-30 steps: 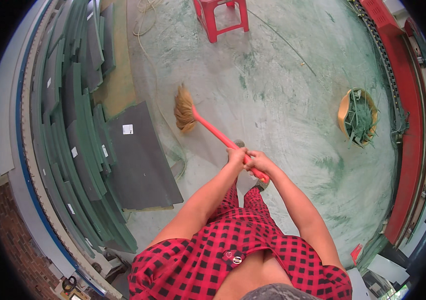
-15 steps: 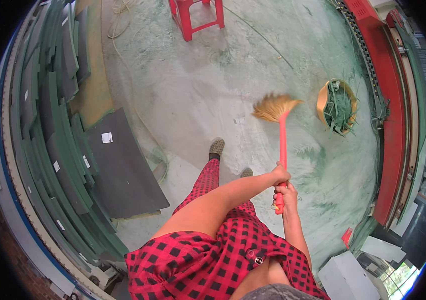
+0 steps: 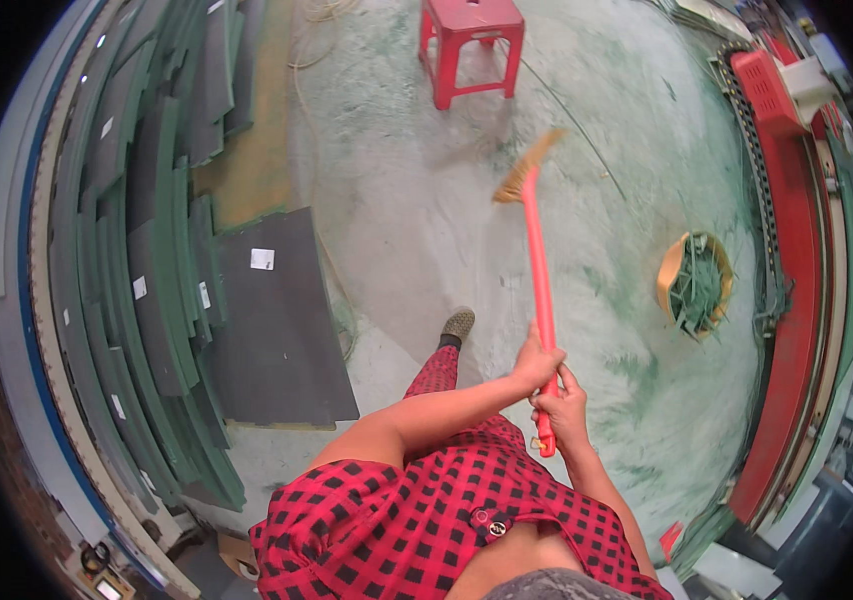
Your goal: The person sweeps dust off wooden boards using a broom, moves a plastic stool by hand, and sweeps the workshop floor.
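Observation:
Both my hands are closed round the red handle of a broom (image 3: 538, 260). My left hand (image 3: 537, 358) grips higher up the handle, its forearm reaching across in front of me. Just below it, my right hand (image 3: 561, 408) holds the handle close to its end. The tan straw bristles (image 3: 530, 170) point away from me, slightly blurred, over or on the dusty floor; I cannot tell if they touch it. A round yellow tub (image 3: 668, 274) full of green scraps (image 3: 699, 288) stands to the right of the broom.
Ahead stands a red plastic stool (image 3: 474, 45). Dark green boards (image 3: 154, 250) are stacked along the left, with a dark grey sheet (image 3: 282, 320) beside them. A red machine rail (image 3: 797, 330) runs along the right. A thin cord (image 3: 312, 130) lies on the floor.
The broom head has swung left and farther away, and its bristles now stand more upright. The whole view has shifted, bringing the stool more fully into sight. Both hands keep their hold.

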A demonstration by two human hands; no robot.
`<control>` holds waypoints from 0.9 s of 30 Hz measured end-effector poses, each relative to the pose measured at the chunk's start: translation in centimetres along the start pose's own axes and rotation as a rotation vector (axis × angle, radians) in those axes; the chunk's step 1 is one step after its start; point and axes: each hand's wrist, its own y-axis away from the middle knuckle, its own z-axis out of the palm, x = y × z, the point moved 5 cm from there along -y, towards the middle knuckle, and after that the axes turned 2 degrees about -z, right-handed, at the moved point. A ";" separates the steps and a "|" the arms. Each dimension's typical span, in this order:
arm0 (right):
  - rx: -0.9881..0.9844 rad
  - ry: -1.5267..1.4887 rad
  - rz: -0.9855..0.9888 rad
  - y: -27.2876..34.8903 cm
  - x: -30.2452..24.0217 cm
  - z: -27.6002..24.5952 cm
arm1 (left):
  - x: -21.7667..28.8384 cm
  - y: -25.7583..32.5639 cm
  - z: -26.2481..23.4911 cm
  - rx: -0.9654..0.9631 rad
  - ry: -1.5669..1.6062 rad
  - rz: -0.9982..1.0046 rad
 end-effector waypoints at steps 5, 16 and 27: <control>-0.287 0.131 0.000 -6.3 -2.1 7.0 | 1.7 -4.1 -9.4 0.380 0.149 0.166; -0.630 0.349 0.215 -17.9 0.1 17.7 | -3.3 -11.6 -23.4 0.805 0.350 -0.083; -0.356 0.217 0.191 -20.9 -3.9 0.5 | -2.1 -20.8 -4.6 0.401 -0.101 -0.191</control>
